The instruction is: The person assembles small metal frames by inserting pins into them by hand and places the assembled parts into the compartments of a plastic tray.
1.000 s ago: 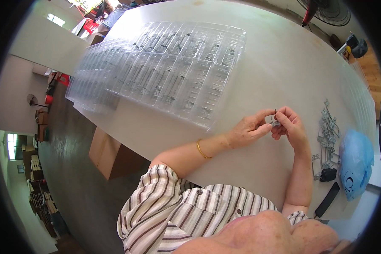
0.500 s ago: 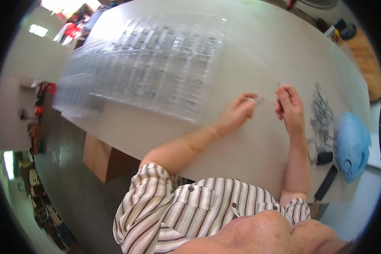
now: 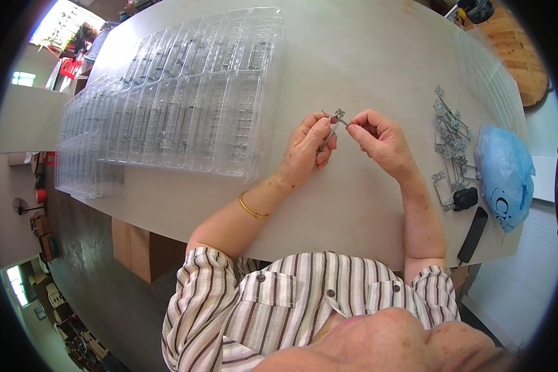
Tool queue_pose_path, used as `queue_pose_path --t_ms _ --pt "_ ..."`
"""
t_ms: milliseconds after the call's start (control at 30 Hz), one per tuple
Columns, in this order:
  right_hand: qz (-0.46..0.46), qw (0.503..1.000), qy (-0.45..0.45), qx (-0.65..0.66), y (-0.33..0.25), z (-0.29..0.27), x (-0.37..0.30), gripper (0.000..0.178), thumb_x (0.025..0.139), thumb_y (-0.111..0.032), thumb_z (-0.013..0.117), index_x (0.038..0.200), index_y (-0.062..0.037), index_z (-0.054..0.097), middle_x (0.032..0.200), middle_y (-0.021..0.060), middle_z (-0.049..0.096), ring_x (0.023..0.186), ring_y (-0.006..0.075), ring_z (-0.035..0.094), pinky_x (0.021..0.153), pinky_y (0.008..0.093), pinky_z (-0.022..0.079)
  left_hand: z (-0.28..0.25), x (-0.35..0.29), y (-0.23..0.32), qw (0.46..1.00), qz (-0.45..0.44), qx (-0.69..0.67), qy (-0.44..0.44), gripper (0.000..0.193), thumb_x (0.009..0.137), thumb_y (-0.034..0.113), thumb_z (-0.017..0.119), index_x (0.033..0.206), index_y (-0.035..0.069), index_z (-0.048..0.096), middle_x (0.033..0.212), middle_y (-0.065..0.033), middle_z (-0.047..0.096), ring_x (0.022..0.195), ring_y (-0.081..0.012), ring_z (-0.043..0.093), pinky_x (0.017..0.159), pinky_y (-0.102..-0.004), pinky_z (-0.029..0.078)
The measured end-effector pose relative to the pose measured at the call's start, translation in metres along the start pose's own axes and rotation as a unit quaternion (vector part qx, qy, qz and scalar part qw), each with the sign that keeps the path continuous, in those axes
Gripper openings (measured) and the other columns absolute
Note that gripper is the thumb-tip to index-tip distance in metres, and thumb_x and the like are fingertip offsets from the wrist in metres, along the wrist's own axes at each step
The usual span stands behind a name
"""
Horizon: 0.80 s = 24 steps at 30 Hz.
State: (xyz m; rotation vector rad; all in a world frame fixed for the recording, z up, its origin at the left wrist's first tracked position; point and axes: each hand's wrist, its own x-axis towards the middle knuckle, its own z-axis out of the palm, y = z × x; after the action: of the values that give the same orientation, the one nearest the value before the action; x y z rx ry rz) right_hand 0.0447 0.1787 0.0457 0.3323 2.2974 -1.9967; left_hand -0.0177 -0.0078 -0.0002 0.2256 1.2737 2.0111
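Above the middle of the table, my left hand is closed around a small grey metal bracket, whose knobbed end sticks up past the thumb. From the right, my right hand pinches the tip of a thin metal rod that reaches to the bracket. Whether rod and bracket are joined, I cannot tell. To the right of my right hand lies a tangled heap of similar metal parts. At the left, clear plastic trays hold several of these parts in narrow compartments.
Beside the heap sits a blue plastic bag. A small black object and a long black bar lie nearer the table's front right. More clear trays rest at the far right. Below the left edge stands a cardboard box.
My hands have come together; the right one moved left toward the bracket in the left, and its fingers now meet the rod there. The whole view has shifted slightly.
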Motion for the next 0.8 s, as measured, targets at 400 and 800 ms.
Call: queue_pose_path --t_ms 400,800 --pt "0.016 0.999 0.013 -0.034 -0.006 -0.002 -0.004 0.013 0.097 -0.015 0.063 0.091 -0.0033 0.064 0.073 -0.0063 0.056 0.064 0.0031 0.047 0.057 0.0222 0.039 0.004 -0.003 -0.003 0.993 0.048 0.103 -0.021 0.028 0.106 0.028 0.05 0.122 0.005 0.054 0.081 0.0007 0.057 0.056 -0.0022 0.039 0.049 -0.0209 0.034" --pt "0.036 0.999 0.001 -0.036 -0.014 -0.014 -0.003 0.015 0.1 -0.019 0.059 0.094 -0.0045 0.061 0.077 -0.0021 0.06 0.068 0.0058 0.054 0.06 0.0241 0.045 -0.003 0.001 -0.005 0.994 0.059 0.088 -0.025 0.033 0.107 0.031 0.049 0.125 0.004 0.053 0.086 -0.0022 0.06 0.06 -0.0059 0.05 0.054 -0.0223 0.043"
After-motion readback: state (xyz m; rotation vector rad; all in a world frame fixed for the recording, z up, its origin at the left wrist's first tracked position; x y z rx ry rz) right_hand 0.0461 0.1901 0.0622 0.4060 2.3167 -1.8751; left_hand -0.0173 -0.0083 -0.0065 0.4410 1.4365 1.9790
